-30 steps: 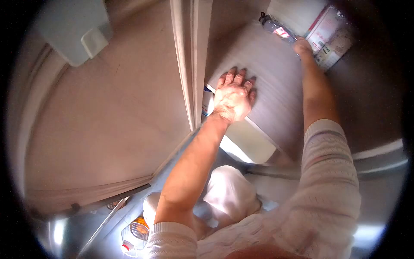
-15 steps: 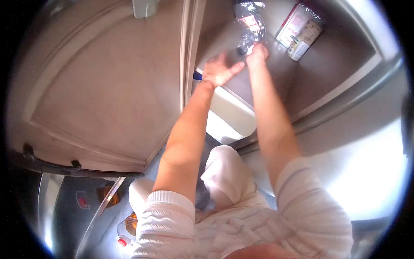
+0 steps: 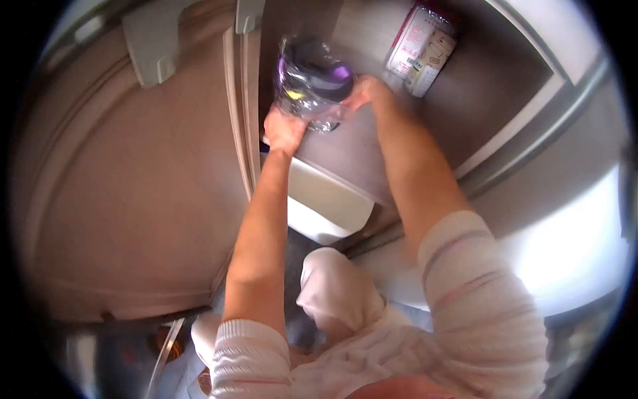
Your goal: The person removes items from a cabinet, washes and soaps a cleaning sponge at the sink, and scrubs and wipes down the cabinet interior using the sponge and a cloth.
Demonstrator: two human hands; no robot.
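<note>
A dark item in clear, crinkled plastic wrap (image 3: 316, 76), with purple and yellow patches, sits on the brown cabinet shelf near its left side. I cannot make out its kind. My left hand (image 3: 284, 131) is closed on the near left edge of the wrap. On the right side, my right hand (image 3: 361, 95) grips the wrap too, its fingertips partly hidden by plastic. To the right of that hand a printed flat packet (image 3: 420, 53) with red edging lies on the shelf.
An open cabinet door (image 3: 139, 199) fills the left side. Below the shelf (image 3: 352, 149) juts a white bin or box (image 3: 325, 193). A curved metallic edge (image 3: 531, 126) runs along the right. My knee (image 3: 339, 286) is close beneath.
The wrapped item has come left and nearer, with its dark and purple parts now showing. My left hand, spread and apart from it before, now grips it. The view has shifted slightly.
</note>
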